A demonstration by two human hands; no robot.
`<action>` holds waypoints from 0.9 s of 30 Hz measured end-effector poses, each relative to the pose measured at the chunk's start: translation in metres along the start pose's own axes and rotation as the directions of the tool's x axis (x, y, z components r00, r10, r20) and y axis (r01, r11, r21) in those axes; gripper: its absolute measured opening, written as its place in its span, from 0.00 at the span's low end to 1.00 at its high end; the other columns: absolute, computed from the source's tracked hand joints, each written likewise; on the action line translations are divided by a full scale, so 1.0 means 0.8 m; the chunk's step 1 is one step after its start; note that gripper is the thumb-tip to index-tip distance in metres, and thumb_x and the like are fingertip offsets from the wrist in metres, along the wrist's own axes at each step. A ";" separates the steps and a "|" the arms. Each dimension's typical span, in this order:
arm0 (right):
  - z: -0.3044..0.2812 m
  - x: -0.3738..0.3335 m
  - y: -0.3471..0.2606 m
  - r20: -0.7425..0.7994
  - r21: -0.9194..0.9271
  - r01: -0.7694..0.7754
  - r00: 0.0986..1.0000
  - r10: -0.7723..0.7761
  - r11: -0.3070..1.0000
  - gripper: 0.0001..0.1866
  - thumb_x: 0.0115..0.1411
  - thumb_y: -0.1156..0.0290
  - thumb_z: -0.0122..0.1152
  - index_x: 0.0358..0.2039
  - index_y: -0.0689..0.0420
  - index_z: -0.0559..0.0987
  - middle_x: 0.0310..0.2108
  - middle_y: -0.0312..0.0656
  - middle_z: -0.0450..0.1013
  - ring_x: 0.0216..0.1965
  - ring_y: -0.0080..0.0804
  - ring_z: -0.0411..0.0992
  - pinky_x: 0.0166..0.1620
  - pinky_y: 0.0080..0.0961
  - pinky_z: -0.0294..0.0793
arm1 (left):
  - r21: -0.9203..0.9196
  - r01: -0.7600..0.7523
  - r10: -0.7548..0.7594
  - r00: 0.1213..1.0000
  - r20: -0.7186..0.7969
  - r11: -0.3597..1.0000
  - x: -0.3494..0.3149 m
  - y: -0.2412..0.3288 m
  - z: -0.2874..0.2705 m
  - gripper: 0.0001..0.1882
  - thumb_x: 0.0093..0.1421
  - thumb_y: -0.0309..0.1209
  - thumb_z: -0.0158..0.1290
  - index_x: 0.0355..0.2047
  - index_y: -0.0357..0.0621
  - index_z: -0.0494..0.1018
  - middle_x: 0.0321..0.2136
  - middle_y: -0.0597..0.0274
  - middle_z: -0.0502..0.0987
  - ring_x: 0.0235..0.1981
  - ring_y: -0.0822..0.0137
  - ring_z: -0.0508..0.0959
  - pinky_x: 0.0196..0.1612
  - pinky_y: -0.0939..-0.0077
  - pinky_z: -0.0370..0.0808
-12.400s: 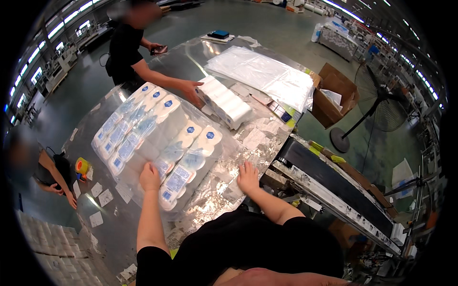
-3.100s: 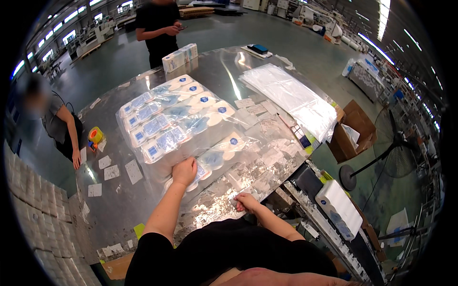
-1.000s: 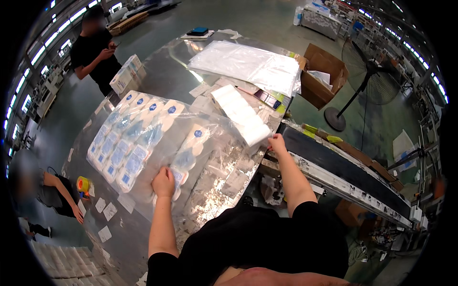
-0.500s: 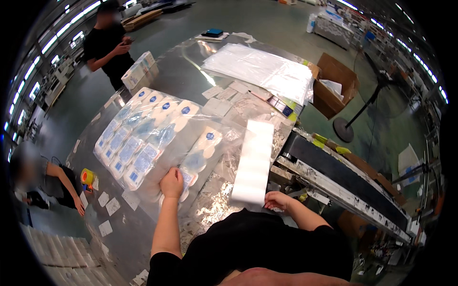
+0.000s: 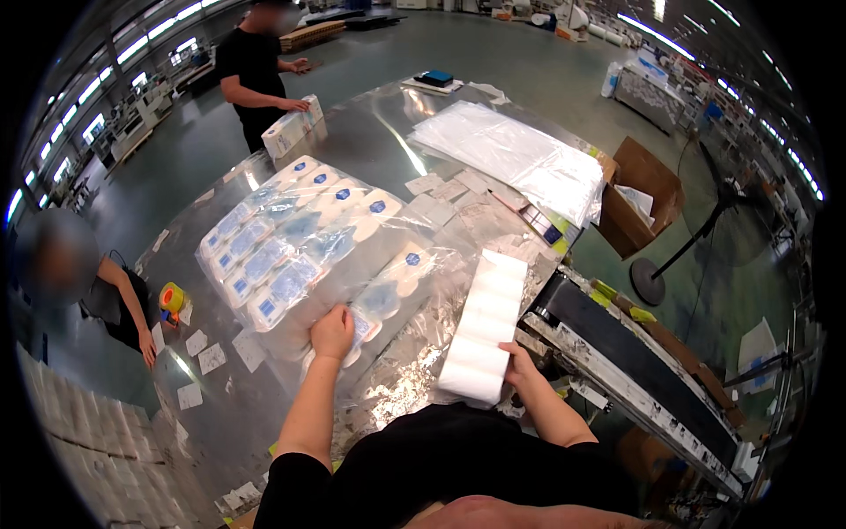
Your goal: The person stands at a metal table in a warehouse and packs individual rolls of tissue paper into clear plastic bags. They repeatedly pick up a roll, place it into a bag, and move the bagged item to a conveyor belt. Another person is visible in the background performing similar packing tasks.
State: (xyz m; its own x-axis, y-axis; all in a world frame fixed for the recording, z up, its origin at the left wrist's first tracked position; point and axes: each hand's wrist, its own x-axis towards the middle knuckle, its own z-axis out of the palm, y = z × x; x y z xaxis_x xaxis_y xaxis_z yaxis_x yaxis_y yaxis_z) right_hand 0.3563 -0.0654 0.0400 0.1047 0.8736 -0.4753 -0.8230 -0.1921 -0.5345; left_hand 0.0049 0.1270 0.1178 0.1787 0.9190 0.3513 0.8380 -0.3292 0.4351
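Note:
My left hand (image 5: 333, 332) is closed on the edge of a large clear plastic bag (image 5: 339, 280). Inside the bag lie several white packs (image 5: 264, 256) with blue print, side by side in rows. One separate pack (image 5: 385, 295) lies nearer my left hand, under the film. To the right, my right hand (image 5: 520, 364) grips the near right side of a long white pack (image 5: 485, 326) with a plain, ridged face. Its fingers wrap the edge, and part of them is hidden behind the pack.
Flat plastic bags (image 5: 515, 154) are stacked at the table's far side. A conveyor (image 5: 630, 375) runs along the right, near a cardboard box (image 5: 639, 198) and a fan stand (image 5: 648, 280). Yellow tape (image 5: 173, 298) sits at left. One person touches a carton (image 5: 293, 129); another leans by the left edge.
My right hand has moved up along the side of the white pack, which has turned slightly. The left hand keeps its hold on the bag. The far person now reaches to the carton.

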 end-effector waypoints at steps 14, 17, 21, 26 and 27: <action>0.035 -0.055 -0.050 0.404 -0.083 -0.413 0.818 0.409 0.907 0.37 0.52 0.47 0.52 0.56 0.60 0.64 0.47 0.52 0.69 0.47 0.49 0.69 0.53 0.44 0.67 | -0.860 0.281 -0.138 0.960 0.245 0.426 0.018 0.040 -0.044 0.07 0.59 0.32 0.51 0.29 0.42 0.73 0.20 0.68 0.74 0.24 0.79 0.71 0.27 0.81 0.67; 0.062 -0.051 -0.038 0.438 -0.114 -0.482 0.761 0.479 0.869 0.37 0.53 0.46 0.50 0.56 0.59 0.64 0.46 0.52 0.69 0.46 0.48 0.69 0.52 0.44 0.68 | -0.972 0.177 -0.102 0.981 0.163 0.154 0.010 0.119 -0.127 0.03 0.59 0.28 0.51 0.31 0.43 0.73 0.20 0.72 0.73 0.23 0.83 0.69 0.25 0.84 0.64; 0.096 -0.046 -0.022 0.472 -0.121 -0.528 0.715 0.516 0.841 0.37 0.54 0.43 0.48 0.56 0.58 0.64 0.45 0.52 0.69 0.44 0.47 0.70 0.51 0.43 0.69 | -0.690 -0.004 0.125 0.984 0.125 0.724 -0.033 0.143 -0.192 0.08 0.54 0.27 0.54 0.36 0.43 0.74 0.19 0.72 0.70 0.22 0.79 0.67 0.25 0.83 0.64; 0.143 -0.049 -0.009 0.464 -0.001 -0.490 0.772 0.435 0.871 0.37 0.55 0.41 0.46 0.56 0.57 0.64 0.44 0.52 0.70 0.42 0.46 0.71 0.49 0.42 0.70 | -0.343 -0.311 0.315 0.948 -0.044 0.887 -0.071 0.141 -0.209 0.09 0.50 0.29 0.57 0.34 0.46 0.75 0.20 0.63 0.72 0.22 0.66 0.72 0.26 0.74 0.69; 0.151 -0.050 -0.004 0.453 0.049 -0.463 0.800 0.393 0.885 0.37 0.55 0.40 0.46 0.56 0.57 0.64 0.43 0.52 0.70 0.42 0.45 0.71 0.49 0.41 0.71 | -0.298 -0.310 0.310 0.950 -0.048 0.903 -0.080 0.130 -0.199 0.09 0.51 0.29 0.57 0.34 0.46 0.75 0.19 0.63 0.72 0.22 0.64 0.72 0.27 0.72 0.69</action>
State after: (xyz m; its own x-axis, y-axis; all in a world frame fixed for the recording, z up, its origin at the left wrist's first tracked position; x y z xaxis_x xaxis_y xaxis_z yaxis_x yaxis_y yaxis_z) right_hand 0.2874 -0.0459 0.1454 -0.4925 0.8260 -0.2741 -0.8043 -0.5523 -0.2192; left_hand -0.0009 -0.0003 0.2725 0.4045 0.7603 0.5082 0.5475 -0.6465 0.5314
